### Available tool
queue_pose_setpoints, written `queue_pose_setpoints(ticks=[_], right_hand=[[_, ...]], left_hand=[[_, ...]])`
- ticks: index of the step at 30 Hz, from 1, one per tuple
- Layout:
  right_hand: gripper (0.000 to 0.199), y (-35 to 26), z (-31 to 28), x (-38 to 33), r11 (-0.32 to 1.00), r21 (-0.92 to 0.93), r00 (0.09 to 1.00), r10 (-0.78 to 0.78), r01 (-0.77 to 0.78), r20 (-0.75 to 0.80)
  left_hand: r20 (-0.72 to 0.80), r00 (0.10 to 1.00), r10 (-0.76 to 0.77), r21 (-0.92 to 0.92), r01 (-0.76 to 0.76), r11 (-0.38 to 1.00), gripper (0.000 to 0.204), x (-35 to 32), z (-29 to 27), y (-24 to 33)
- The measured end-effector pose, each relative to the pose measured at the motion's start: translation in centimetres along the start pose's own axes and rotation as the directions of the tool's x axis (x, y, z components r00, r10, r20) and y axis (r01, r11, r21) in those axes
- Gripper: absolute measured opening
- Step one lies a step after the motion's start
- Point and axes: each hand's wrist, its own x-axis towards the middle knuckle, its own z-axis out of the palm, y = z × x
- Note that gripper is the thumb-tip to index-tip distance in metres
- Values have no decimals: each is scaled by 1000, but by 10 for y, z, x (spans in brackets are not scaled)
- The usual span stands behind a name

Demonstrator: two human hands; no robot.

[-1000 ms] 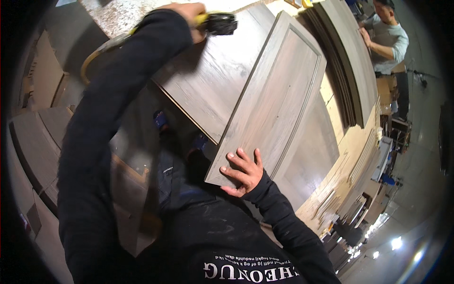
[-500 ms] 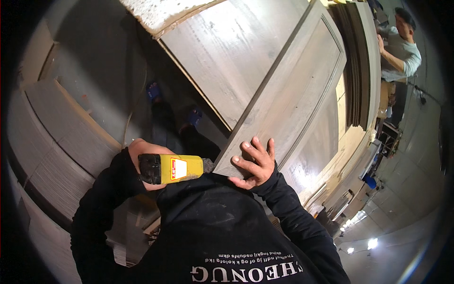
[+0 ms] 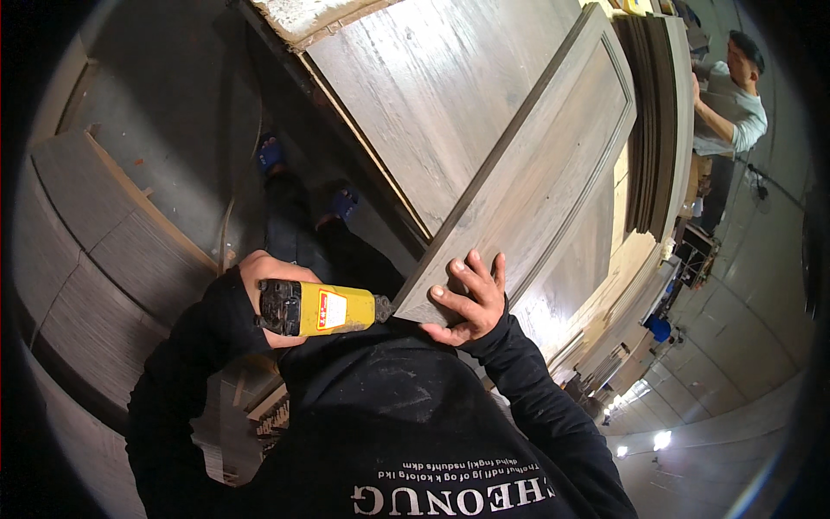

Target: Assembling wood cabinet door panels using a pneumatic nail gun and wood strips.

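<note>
My left hand (image 3: 257, 270) is closed around a yellow nail gun (image 3: 341, 309) with a black end cap. Its handle is hidden below the body. The dark nose of the tool meets the near corner of a grey-brown wood-grain cabinet door (image 3: 540, 164) with a framed, recessed panel. My right hand (image 3: 474, 303) holds the near end of that door, fingers spread over its face and thumb at the lower edge. The door lies slantwise over a wide, glossy wood-grain board (image 3: 424, 78), its far end reaching toward a stack of panels.
Several upright panels (image 3: 661, 121) stand at the far right, with another person (image 3: 731, 104) in a light shirt beyond them. Stacked grey boards (image 3: 112, 251) fill the left side. A thin hose or cord (image 3: 229, 225) runs along the floor (image 3: 186, 147) near my feet.
The view has shifted slightly. The nail gun's nose stays at the door's corner, and both hands keep nearly the same hold.
</note>
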Motion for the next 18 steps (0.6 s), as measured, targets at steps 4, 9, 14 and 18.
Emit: queue_pose_setpoints(ticks=[4, 9, 14, 18], right_hand=[[52, 0, 0, 1, 1000, 0, 1000, -5, 5, 0], [51, 1, 1, 1, 1000, -5, 1000, -9, 9, -11], [50, 1, 1, -2, 1000, 4, 1000, -3, 3, -8], [49, 1, 1, -3, 1000, 8, 1000, 7, -7, 3]], left_hand=[[-21, 1000, -15, 1, 15, 1000, 22, -1, 1, -3], [9, 1000, -10, 26, 10, 1000, 22, -2, 0, -8], [4, 1000, -28, -14, 28, 999, 25, -1, 3, -8], [-4, 1000, -13, -9, 13, 1000, 27, 1, 4, -8]])
